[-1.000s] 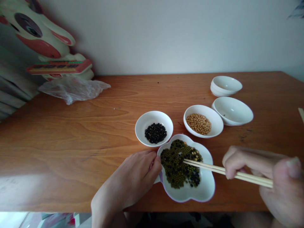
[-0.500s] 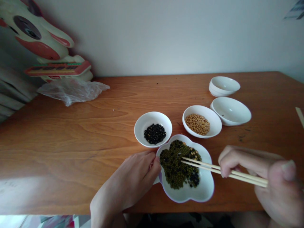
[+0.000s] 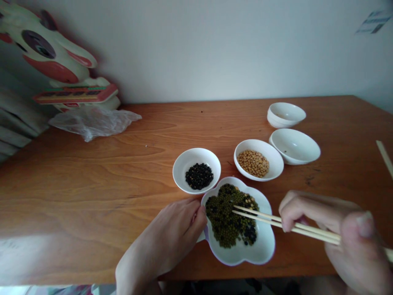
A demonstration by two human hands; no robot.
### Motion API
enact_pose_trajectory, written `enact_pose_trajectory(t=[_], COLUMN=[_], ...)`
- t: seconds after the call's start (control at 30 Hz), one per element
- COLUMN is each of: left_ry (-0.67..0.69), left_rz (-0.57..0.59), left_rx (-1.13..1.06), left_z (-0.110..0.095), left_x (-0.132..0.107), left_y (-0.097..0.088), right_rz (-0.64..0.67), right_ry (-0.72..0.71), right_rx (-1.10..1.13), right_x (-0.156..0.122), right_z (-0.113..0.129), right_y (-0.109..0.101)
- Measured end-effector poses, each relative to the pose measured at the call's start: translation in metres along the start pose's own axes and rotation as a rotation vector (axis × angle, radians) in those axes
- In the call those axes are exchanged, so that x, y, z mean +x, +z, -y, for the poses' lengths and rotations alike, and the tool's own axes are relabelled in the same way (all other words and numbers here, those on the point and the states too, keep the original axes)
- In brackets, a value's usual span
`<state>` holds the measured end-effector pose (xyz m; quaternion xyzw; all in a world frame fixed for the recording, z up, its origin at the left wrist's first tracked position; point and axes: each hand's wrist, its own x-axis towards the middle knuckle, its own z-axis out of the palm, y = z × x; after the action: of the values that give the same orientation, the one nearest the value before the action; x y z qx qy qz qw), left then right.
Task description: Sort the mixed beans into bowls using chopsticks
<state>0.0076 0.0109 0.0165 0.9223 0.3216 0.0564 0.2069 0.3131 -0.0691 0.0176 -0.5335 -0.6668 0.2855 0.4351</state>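
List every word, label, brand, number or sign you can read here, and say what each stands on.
Nothing can be read for certain.
Red label on the toy: too small and blurred to read.
Printed patch on the wall, upper right: too blurred to read.
Bowls, dish and chopsticks: no lettering visible.

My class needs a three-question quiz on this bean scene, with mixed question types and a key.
1. Which hand holds the chopsticks? A) left B) right C) neither
2. Fill in: The pile of tan beans lies in a round white ____.
3. True or false: The left hand is touching that pile.

Key:
1. B, the right hand.
2. bowl.
3. False; the left hand holds the clover-shaped dish.
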Motion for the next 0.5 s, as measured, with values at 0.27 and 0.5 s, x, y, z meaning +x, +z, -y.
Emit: enact_pose_trajectory(t=[0.27, 0.5], left_ry=[0.108, 0.213], left_rz=[-0.028, -0.089], left_rx=[0.171, 0.381], left_z=[0.0042, 0.0078], left_x=[-0.0047, -0.0077], left_y=[0.004, 0.0085], right_rz=[0.026, -0.016], right_ry=[-0.024, -0.001], right_rx=[0.069, 0.063], right_x=[0.0061, 0.0017], right_z=[0.0062, 0.0017], right_y=[0.0034, 0.0021])
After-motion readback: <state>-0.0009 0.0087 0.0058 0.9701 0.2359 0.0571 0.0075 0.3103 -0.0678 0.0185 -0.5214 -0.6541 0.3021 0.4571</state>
